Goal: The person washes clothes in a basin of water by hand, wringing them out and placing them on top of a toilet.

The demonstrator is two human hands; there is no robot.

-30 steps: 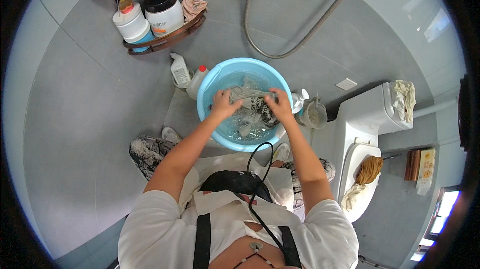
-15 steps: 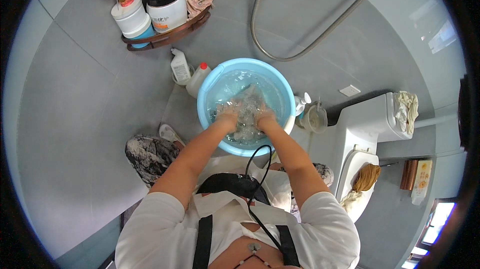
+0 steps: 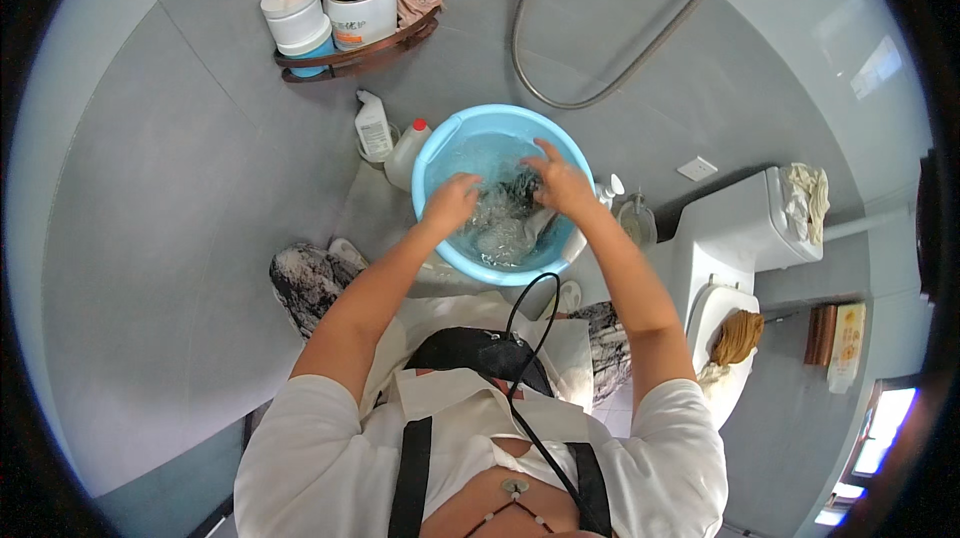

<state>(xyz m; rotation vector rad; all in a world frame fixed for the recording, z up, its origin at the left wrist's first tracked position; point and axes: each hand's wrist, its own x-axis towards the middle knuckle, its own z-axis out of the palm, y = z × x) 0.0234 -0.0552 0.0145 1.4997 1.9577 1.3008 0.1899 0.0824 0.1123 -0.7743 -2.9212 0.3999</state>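
Both hands worked inside a light-blue plastic basin (image 3: pixel 436 153) that stood on the grey bathroom floor (image 3: pixel 180 238), in front of the person's knees. The basin held foamy water, and a dark piece of cloth (image 3: pixel 515 193) lay soaked in it near the middle. The left hand (image 3: pixel 452 200) was curled loosely at the water's surface just beside the cloth; whether it gripped any fabric could not be told through the suds. The right hand (image 3: pixel 562 186) pressed down on the cloth's far side, its fingers closed over a fold of it. The two hands stood a little apart, with the cloth between them.

Wet through, the cloth would likely be limp, heavy with water and slippery from soap, so a bunched handful would hold better than an edge pinched in the fingertips.

A white spray bottle (image 3: pixel 373 126) and a red-capped bottle (image 3: pixel 405 153) stood touching the basin's left rim. A corner rack (image 3: pixel 350 56) hung above, and a toilet (image 3: pixel 730 258) stood to the right
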